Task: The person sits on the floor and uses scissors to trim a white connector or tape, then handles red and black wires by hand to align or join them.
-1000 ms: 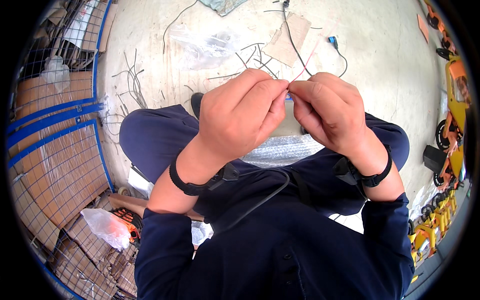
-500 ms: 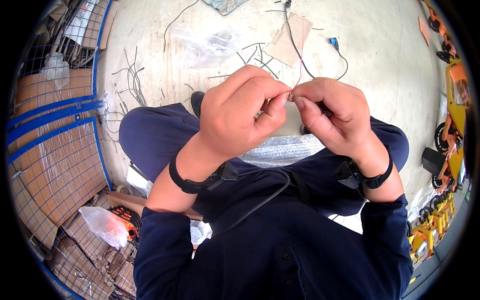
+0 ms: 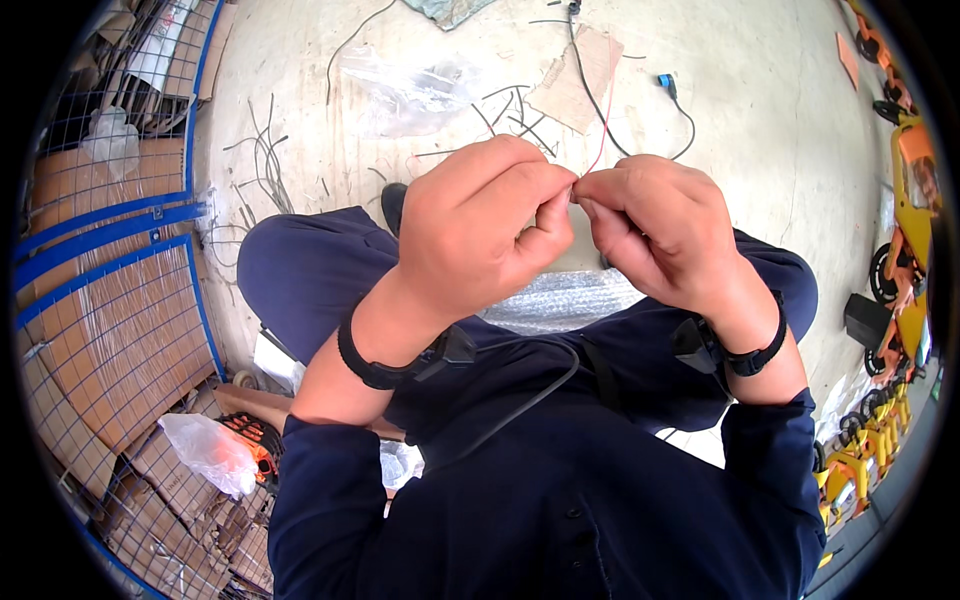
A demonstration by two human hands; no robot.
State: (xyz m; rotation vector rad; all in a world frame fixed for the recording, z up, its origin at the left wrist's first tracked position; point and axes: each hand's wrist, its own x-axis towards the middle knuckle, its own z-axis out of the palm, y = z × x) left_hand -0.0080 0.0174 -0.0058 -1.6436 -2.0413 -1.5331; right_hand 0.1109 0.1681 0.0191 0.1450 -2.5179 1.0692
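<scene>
My left hand (image 3: 480,225) and my right hand (image 3: 665,225) meet in front of me, each with thumb and forefinger closed in a pinch. A thin red wire (image 3: 603,140) runs from between their fingertips up and away over the floor. Its part inside the pinch is tiny and mostly hidden by my fingers. Just beyond the hands, a black cable (image 3: 596,100) curves in beside the red wire. A second dark cable with a blue connector (image 3: 667,82) lies to its right.
Cut black cable pieces (image 3: 518,112), clear plastic (image 3: 415,95) and a cardboard piece (image 3: 580,80) lie on the floor. Bubble wrap (image 3: 565,302) is between my legs. A blue mesh cage (image 3: 190,130) with cardboard stands left; yellow-and-orange wheeled things (image 3: 908,290) line the right.
My fingertips have come closer together, the right hand shifting slightly left. The red wire moved a little with them and stays in the pinch.
</scene>
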